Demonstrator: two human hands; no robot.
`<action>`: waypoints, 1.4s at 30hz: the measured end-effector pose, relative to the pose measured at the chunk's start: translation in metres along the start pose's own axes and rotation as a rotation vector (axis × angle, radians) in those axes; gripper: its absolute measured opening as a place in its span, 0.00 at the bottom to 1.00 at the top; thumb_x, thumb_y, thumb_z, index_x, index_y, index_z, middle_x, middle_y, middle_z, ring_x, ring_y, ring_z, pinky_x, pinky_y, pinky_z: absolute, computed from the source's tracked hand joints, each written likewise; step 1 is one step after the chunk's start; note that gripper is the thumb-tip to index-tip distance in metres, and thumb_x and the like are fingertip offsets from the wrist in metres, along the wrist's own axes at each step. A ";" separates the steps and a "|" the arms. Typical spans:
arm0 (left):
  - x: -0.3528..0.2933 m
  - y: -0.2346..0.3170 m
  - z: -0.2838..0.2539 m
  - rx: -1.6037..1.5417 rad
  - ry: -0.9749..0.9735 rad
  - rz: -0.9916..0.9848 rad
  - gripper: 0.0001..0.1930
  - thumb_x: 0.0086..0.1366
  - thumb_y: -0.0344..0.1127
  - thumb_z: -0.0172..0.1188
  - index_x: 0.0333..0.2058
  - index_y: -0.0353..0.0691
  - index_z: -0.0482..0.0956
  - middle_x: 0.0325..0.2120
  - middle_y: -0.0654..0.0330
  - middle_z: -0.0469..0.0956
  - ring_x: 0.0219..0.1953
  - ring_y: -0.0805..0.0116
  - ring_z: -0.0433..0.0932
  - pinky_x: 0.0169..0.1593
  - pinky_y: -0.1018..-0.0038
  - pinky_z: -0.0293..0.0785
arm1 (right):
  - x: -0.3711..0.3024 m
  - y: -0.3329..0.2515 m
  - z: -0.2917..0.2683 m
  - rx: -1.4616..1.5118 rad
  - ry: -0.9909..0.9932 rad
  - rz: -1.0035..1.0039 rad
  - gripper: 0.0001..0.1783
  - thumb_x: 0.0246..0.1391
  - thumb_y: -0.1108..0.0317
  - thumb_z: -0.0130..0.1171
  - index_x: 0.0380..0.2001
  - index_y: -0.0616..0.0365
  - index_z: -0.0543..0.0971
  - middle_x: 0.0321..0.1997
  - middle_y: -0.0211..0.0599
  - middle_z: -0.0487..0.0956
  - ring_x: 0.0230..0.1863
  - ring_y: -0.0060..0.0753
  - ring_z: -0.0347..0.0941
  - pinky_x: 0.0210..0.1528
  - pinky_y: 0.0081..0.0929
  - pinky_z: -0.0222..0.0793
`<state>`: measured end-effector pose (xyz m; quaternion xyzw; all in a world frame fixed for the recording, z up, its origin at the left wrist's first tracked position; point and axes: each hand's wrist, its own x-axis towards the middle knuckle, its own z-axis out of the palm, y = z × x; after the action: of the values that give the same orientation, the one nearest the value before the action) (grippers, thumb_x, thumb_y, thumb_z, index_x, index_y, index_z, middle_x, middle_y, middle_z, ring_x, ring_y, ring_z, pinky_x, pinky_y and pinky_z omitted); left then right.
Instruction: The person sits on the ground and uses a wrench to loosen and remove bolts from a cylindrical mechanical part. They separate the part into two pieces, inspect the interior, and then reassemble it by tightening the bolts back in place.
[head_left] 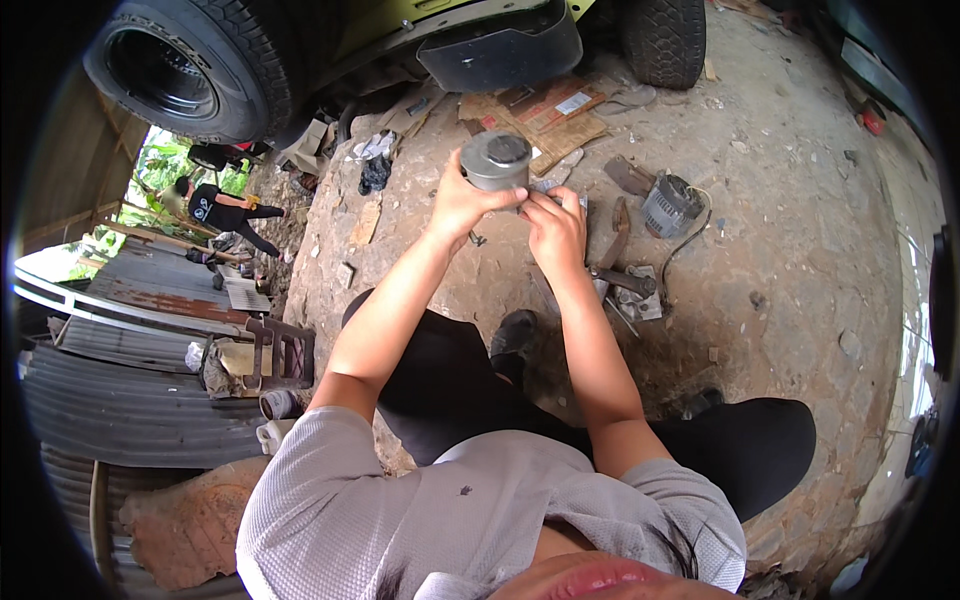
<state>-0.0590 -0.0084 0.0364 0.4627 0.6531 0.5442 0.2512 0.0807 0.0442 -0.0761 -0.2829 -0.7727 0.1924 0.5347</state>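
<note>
A grey metal cylinder (490,178) with a dark round piece on its top is held up in front of me, over the ground. My left hand (463,205) is wrapped around its left side, the thumb lying across the front. Close against the cylinder's lower right edge, my right hand (553,228) has its fingers bent and pressed together. What sits between those fingertips is too small to make out. To the right of my right hand lies a ribbed grey motor-like housing (672,207) with a cable, next to a rusty curved metal piece (613,235).
A vehicle with a large tyre (665,40) and a wheel (165,75) stands ahead. Flattened cardboard (555,110) and a black plastic bag (375,174) lie on the ground. A dark-handled tool (628,281) is beyond my right knee. Corrugated sheets (140,400) and a distant person (225,208) are left.
</note>
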 end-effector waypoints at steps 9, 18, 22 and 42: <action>-0.005 -0.002 0.004 0.000 0.007 0.037 0.42 0.45 0.31 0.84 0.58 0.35 0.71 0.50 0.56 0.81 0.53 0.65 0.80 0.59 0.67 0.77 | -0.003 0.001 0.002 0.010 -0.051 0.020 0.11 0.49 0.70 0.69 0.39 0.48 0.88 0.48 0.19 0.86 0.53 0.40 0.74 0.52 0.41 0.69; -0.019 0.013 0.006 -0.052 -0.017 0.075 0.32 0.51 0.30 0.81 0.54 0.37 0.76 0.47 0.59 0.83 0.49 0.67 0.82 0.57 0.68 0.76 | -0.003 -0.003 -0.003 0.060 -0.030 0.030 0.18 0.47 0.73 0.69 0.44 0.48 0.88 0.52 0.19 0.86 0.53 0.40 0.74 0.55 0.40 0.70; -0.002 0.008 -0.005 -0.192 -0.012 -0.134 0.35 0.45 0.29 0.84 0.52 0.33 0.76 0.46 0.57 0.83 0.48 0.67 0.82 0.56 0.68 0.78 | 0.002 -0.008 -0.004 0.080 0.022 -0.009 0.17 0.47 0.74 0.66 0.43 0.50 0.88 0.50 0.21 0.86 0.50 0.40 0.74 0.54 0.39 0.71; -0.001 0.002 -0.009 -0.138 -0.025 -0.098 0.44 0.44 0.31 0.86 0.57 0.35 0.67 0.52 0.53 0.79 0.55 0.64 0.79 0.60 0.66 0.75 | 0.004 -0.014 -0.008 0.164 0.061 0.036 0.12 0.43 0.78 0.66 0.33 0.55 0.87 0.41 0.26 0.85 0.50 0.42 0.74 0.53 0.39 0.71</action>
<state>-0.0654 -0.0141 0.0402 0.4184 0.6328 0.5693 0.3168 0.0844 0.0365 -0.0618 -0.2576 -0.7325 0.2558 0.5759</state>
